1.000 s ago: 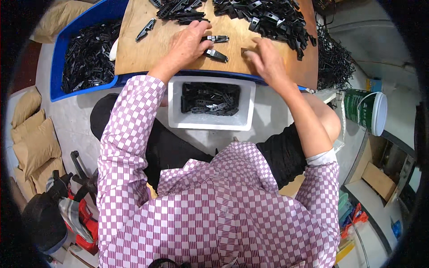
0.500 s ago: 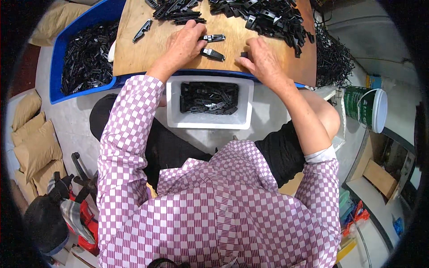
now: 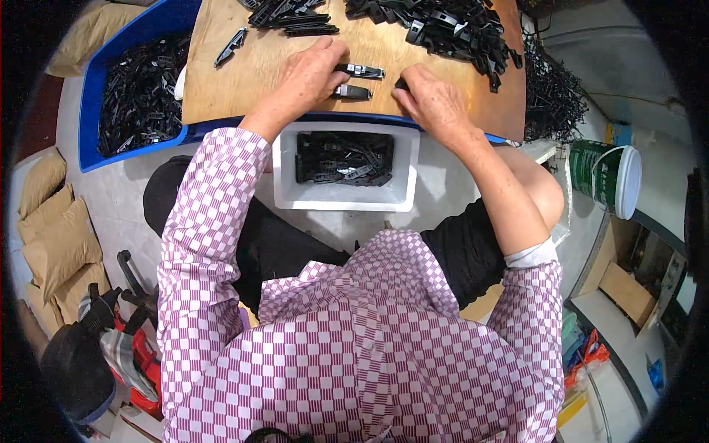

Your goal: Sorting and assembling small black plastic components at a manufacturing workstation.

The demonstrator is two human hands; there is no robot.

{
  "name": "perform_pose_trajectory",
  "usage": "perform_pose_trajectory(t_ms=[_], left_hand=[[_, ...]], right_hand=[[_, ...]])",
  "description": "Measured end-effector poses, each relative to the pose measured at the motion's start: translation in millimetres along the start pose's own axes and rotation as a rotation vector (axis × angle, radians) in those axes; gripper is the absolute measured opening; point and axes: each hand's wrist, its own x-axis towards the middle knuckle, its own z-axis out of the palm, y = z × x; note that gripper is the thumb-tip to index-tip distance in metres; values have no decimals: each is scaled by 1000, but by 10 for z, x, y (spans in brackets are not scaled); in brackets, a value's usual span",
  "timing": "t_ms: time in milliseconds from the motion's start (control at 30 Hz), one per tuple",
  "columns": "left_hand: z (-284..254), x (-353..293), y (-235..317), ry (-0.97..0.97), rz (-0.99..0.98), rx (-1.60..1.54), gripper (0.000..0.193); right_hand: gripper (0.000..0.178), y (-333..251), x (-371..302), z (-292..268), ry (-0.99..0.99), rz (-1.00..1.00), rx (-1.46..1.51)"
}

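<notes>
On the wooden board, my left hand (image 3: 314,70) has its thumb and fingers closed round the near end of a slim black-and-silver clip-like part (image 3: 362,71). A second such part (image 3: 353,91) lies just below it, close to my thumb. To the right, my right hand (image 3: 436,97) pinches a small black piece (image 3: 402,84), mostly covered by the fingers. Another black-and-silver part (image 3: 230,47) lies alone at the left of the board. Toward the far edge are a row of black parts (image 3: 295,18) and a large heap of black pieces (image 3: 443,29).
Below the board's near edge, a white box (image 3: 343,203) holds black parts. A blue bin (image 3: 90,111) full of similar parts stands at left. Right of the board are a tangled black pile (image 3: 557,96) and a green bucket (image 3: 594,173). The wooden board (image 3: 244,92) spans between my arms.
My right fingers have drawn together around the small black piece. My left hand and the two parts by it have shifted slightly to the right.
</notes>
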Motion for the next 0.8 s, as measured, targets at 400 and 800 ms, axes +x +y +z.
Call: perform_pose_trajectory(t_ms=[400,800], left_hand=[[3,11,-85,9,49,-70,15],[20,90,-93,34,154,-108,15]], right_hand=[[21,-95,481,-122,-199,-148,-47],[26,-144,561,172,-133,-252,15]])
